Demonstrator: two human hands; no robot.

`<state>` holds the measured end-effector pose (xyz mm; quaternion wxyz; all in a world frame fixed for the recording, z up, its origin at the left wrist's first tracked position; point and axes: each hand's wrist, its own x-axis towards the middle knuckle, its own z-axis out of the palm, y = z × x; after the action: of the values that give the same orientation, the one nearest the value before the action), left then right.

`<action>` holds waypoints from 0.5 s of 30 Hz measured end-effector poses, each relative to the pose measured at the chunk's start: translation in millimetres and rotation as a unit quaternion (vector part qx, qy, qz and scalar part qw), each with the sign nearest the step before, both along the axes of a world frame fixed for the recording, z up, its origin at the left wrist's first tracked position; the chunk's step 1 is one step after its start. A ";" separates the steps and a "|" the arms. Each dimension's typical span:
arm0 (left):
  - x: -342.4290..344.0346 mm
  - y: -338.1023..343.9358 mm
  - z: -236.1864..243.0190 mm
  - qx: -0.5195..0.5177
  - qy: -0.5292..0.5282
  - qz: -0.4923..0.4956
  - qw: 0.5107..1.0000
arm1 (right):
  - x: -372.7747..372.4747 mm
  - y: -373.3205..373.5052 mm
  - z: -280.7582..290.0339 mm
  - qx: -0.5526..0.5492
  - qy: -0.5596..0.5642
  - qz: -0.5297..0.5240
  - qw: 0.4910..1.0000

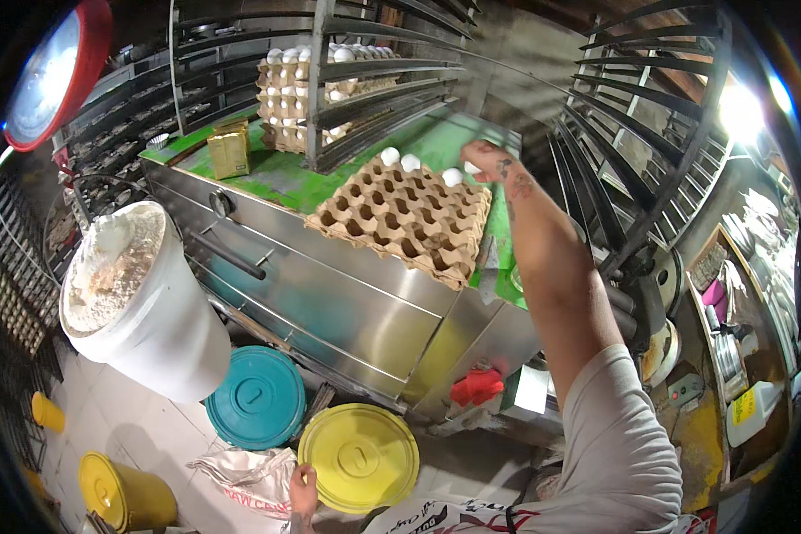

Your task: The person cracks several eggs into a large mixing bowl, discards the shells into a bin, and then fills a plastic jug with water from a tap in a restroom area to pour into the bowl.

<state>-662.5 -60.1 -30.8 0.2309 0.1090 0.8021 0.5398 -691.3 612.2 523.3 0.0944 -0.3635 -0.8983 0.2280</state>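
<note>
A cardboard egg tray (392,218) lies on the green top of a steel counter, most of its cups bare. A few white eggs (452,177) sit along its far edge. My right hand (489,160) is stretched out to the tray's far right corner, fingers closed round a white egg (471,167) that shows only in part. Low in the view, my left hand (303,490) hangs beside a yellow lidded bucket (358,458), its fingers curled. Whether it holds anything is hidden.
Stacked egg trays (285,102) stand behind a metal rack (320,80). A gold box (229,151) is on the counter (329,276). At left stands a white bucket of flour (151,311); a teal lid (255,396) and cloth sack (249,476) are below. Another rack (632,142) rises at right.
</note>
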 end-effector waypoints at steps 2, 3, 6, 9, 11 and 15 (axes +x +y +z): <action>-3.6 18.8 16.1 -0.005 -0.019 -0.027 0.999 | 12.9 -37.6 8.1 -0.032 0.066 -0.144 0.987; -3.9 34.3 16.7 0.039 -0.025 -0.029 0.998 | 13.7 -29.1 13.3 0.103 -0.067 -0.089 0.988; -2.9 55.4 19.2 0.061 -0.035 -0.044 0.997 | 11.7 -6.1 2.5 0.250 -0.118 -0.079 0.958; 4.2 60.1 16.7 0.064 -0.019 -0.033 0.997 | 1.4 8.4 -16.0 0.254 -0.156 -0.061 0.952; 8.3 58.1 12.9 0.068 -0.017 -0.021 0.997 | -10.2 11.8 -25.6 0.256 -0.192 -0.038 0.947; 15.1 55.6 23.6 0.069 0.055 -0.050 0.995 | -11.6 14.4 -19.1 0.259 -0.226 -0.027 0.939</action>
<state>-647.3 -4.5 -7.2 0.2057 0.1943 0.7679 0.5747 -702.8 626.7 504.2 -0.0143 -0.3924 -0.9139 -0.1033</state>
